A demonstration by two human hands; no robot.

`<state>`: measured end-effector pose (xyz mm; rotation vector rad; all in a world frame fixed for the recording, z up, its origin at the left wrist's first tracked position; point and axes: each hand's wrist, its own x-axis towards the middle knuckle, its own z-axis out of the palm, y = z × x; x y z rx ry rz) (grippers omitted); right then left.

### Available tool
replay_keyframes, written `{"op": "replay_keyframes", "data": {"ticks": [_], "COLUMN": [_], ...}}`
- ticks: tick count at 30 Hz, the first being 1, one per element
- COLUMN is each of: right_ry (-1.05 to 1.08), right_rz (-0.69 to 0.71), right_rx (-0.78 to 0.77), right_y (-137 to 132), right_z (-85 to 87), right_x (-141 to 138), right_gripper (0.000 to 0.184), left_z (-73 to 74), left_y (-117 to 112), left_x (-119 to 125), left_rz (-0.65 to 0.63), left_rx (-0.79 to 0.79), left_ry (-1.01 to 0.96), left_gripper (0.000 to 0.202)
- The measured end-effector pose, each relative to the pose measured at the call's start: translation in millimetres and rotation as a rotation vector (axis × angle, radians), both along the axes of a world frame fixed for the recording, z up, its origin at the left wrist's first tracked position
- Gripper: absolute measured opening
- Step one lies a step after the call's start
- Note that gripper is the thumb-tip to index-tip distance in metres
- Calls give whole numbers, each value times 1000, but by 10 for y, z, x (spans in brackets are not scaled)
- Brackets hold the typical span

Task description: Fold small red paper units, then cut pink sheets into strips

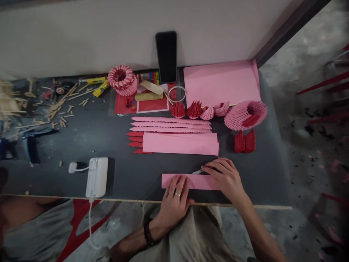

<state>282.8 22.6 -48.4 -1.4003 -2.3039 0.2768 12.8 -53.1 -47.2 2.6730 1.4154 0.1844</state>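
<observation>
Near the table's front edge lies a folded strip of pink paper. My left hand rests on its left part, fingers stretched out and pressing on the paper. In my right hand is a thin, pale, blade-like tool, pinched at its right end along the strip's upper edge; its exact kind cannot be made out. Just beyond lies a stack of pink paper strips, partly covering red pointed strips. Pink strips with jagged edges lie behind the stack.
Folded paper pieces, a pink paper ring and red bundles stand at right. A phone leans on the wall beside pink sheets. A white power bank and wooden sticks lie left. Another person's leg shows.
</observation>
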Motion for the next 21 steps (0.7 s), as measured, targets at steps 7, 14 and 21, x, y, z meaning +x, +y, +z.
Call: {"op": "replay_keyframes", "data": {"ticks": [7, 14, 21], "right_ry": [27, 38, 6], "right_rz": [-40, -15, 78], "right_rx": [-44, -78, -64], "right_y": [-38, 128, 244], "right_z": [-27, -3, -28], "right_x": [14, -209, -938], "right_gripper": [26, 28, 27], "left_z": [-22, -43, -152], "left_y": [43, 42, -13], "left_x": [-40, -90, -90], "left_rz": [-85, -123, -121], "left_rx": [15, 3, -10], "left_ry": [133, 159, 119], "left_gripper": [55, 61, 49]}}
